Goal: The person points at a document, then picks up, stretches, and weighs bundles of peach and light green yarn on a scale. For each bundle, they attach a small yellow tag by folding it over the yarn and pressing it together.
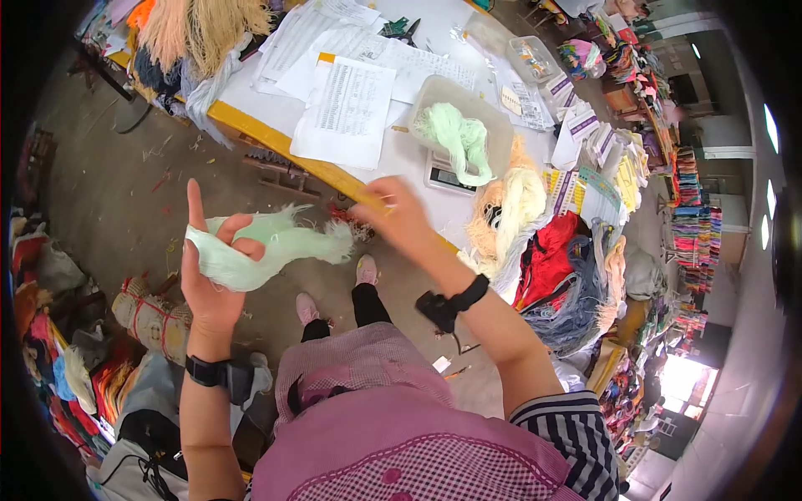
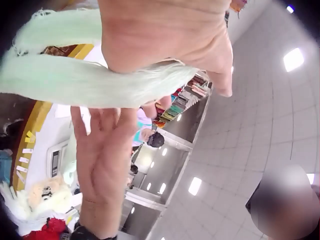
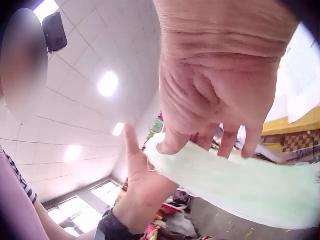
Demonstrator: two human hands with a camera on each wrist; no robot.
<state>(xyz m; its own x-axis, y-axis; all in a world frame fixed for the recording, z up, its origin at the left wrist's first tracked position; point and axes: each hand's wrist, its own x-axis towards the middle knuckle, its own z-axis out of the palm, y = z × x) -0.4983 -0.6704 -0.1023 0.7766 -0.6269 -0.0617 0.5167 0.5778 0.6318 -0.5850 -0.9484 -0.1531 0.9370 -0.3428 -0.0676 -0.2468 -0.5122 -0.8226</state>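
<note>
A pale mint-green hank of yarn (image 1: 305, 242) lies across the palm of my left hand (image 1: 213, 292), its frayed end trailing to the right. Some of the left fingers curl round the yarn, while the index finger points up. My right hand (image 1: 401, 221), blurred in the head view, hovers by the table edge near the trailing end. In the left wrist view, the right hand (image 2: 102, 155) reaches up behind the hank (image 2: 90, 82) with its fingers extended. The hank (image 3: 240, 185) overlaps the right fingertips in the right wrist view.
More mint-green yarn (image 1: 459, 138) hangs from a clear plastic tub (image 1: 441, 90) on a digital scale (image 1: 440, 177). Printed sheets (image 1: 347, 108) cover part of the yellow-edged table. Cream, red and grey-blue hanks (image 1: 564, 259) are heaped at right; a tied bundle (image 1: 150, 313) stands on the left.
</note>
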